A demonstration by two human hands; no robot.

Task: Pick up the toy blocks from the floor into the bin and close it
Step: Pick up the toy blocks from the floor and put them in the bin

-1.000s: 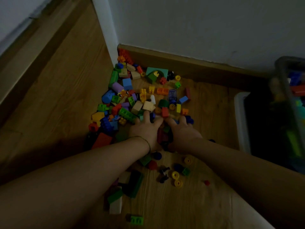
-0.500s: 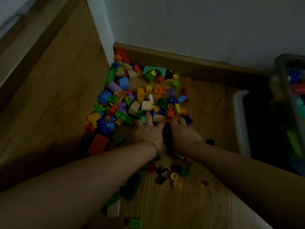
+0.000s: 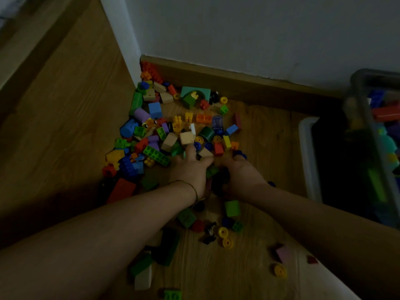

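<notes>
While both forearms reach toward the far corner, the left hand point(image 3: 190, 172) lies with straight fingers spread on the toy blocks point(image 3: 155, 155). The right hand point(image 3: 243, 173) curls down beside it, dark pieces between the palms; the dimness hides whether it grips any. More blocks crowd the skirting board point(image 3: 249, 86) beyond, and yellow rings point(image 3: 226, 242) lie nearer. At right the part-filled bin point(image 3: 355, 87) stands just beyond a white-rimmed dark slab point(image 3: 306, 161).
</notes>
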